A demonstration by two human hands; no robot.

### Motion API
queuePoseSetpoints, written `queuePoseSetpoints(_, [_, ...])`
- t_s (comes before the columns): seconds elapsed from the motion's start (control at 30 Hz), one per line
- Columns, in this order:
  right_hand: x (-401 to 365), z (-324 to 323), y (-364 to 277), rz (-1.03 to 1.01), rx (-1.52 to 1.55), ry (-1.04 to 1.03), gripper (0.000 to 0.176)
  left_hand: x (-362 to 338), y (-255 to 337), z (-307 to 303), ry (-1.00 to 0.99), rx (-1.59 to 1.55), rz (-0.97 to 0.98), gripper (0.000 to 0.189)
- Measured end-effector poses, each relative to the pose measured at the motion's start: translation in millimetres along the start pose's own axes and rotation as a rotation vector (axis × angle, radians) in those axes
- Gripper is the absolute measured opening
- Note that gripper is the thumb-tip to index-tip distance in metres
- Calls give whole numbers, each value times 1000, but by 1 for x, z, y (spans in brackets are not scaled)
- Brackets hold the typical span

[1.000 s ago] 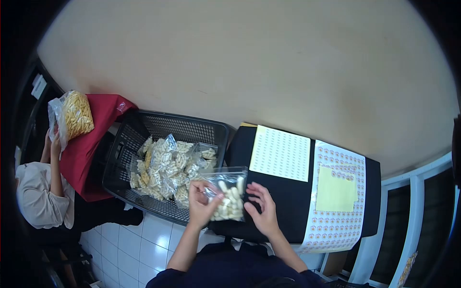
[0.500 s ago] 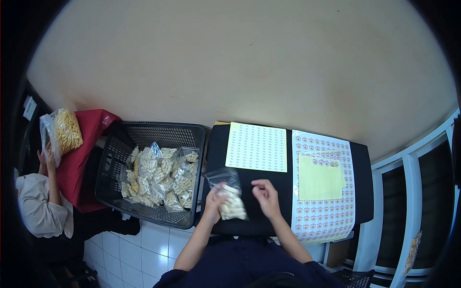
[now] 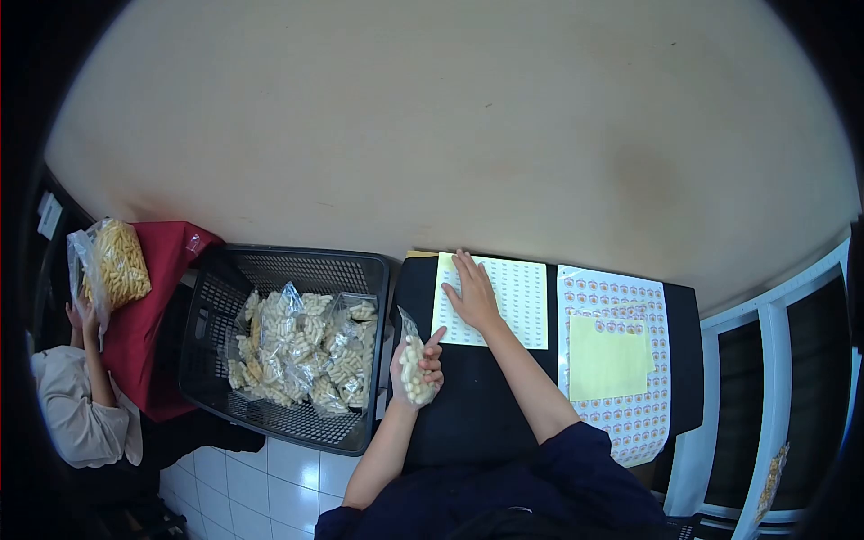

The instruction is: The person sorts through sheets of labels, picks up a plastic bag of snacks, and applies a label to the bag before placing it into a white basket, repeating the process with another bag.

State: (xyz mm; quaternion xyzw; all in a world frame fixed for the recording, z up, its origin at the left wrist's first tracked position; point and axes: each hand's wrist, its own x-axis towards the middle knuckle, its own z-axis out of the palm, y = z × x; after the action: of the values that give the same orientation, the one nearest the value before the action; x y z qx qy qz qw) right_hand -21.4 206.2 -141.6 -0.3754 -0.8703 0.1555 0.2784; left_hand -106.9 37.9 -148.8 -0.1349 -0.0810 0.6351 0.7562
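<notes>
My left hand (image 3: 431,362) is closed around a clear plastic bag of pale snack pieces (image 3: 415,371), held tilted on edge above the left side of the black-covered table (image 3: 477,405). Its index finger points out towards the label sheet. My right hand (image 3: 473,292) lies on the upper left part of the sheet of small printed labels (image 3: 517,301), fingers stretched out and thumb apart. Whether a label is at its fingertips is too small to tell.
Left of the table stands a black basket (image 3: 382,306) with several bagged snacks (image 3: 310,342). Round-logo stickers on a large sheet (image 3: 621,418) lie to the right, under a yellow paper (image 3: 607,360). Far left, a person (image 3: 85,405) handles a big snack bag (image 3: 121,261) on red cloth (image 3: 162,288).
My right hand has moved up and forward onto the label sheet. My left hand has turned the snack bag on edge and wrapped its fingers around it.
</notes>
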Motion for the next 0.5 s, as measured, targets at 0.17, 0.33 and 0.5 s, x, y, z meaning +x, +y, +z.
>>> queuePoseSetpoints(0.17, [-3,3,0,23,15,-20,45,2,1,-3,-38,-49,-7,70])
queuePoseSetpoints(0.33, [1,0,-2,12,39,69,41,2,1,-1,-2,-74,4,72])
queuePoseSetpoints(0.5, [-1,-1,-2,17,75,110,35,2,2,-5,-41,-99,-1,83])
